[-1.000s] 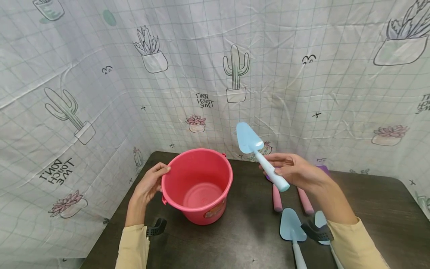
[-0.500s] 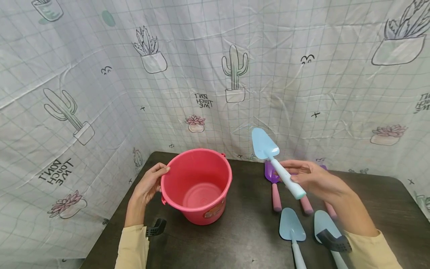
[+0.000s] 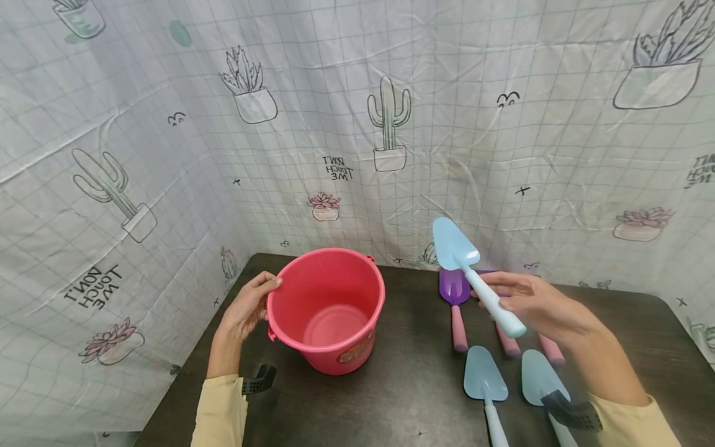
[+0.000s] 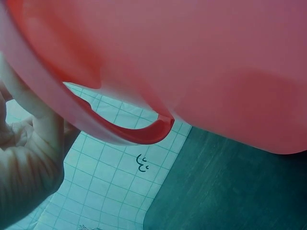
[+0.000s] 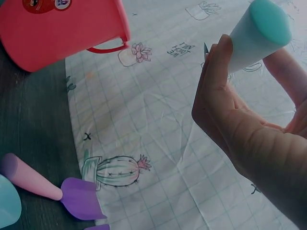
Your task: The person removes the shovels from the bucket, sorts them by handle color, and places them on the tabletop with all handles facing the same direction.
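Observation:
My left hand (image 3: 248,304) pinches the left rim of a red plastic bucket (image 3: 346,360) that stands on the dark table. In the left wrist view the bucket's handle (image 4: 153,134) lies against its side, near my fingers. My right hand (image 3: 536,304) holds a light blue trowel (image 3: 494,304) by its handle, blade pointing up and to the left, raised above the table. The right wrist view shows the butt end of this trowel's handle (image 5: 271,21) between my thumb and fingers; its blade is hidden there.
Behind the held trowel lie a purple shovel with a pink handle (image 3: 459,329) and two more pink handles (image 3: 550,349). Two light blue trowels (image 3: 485,372) lie at the front right. A printed cloth (image 3: 313,124) hangs behind the table.
My right hand has moved to the right and slightly down with the light blue trowel, away from the bucket. My left hand and the bucket have stayed in place.

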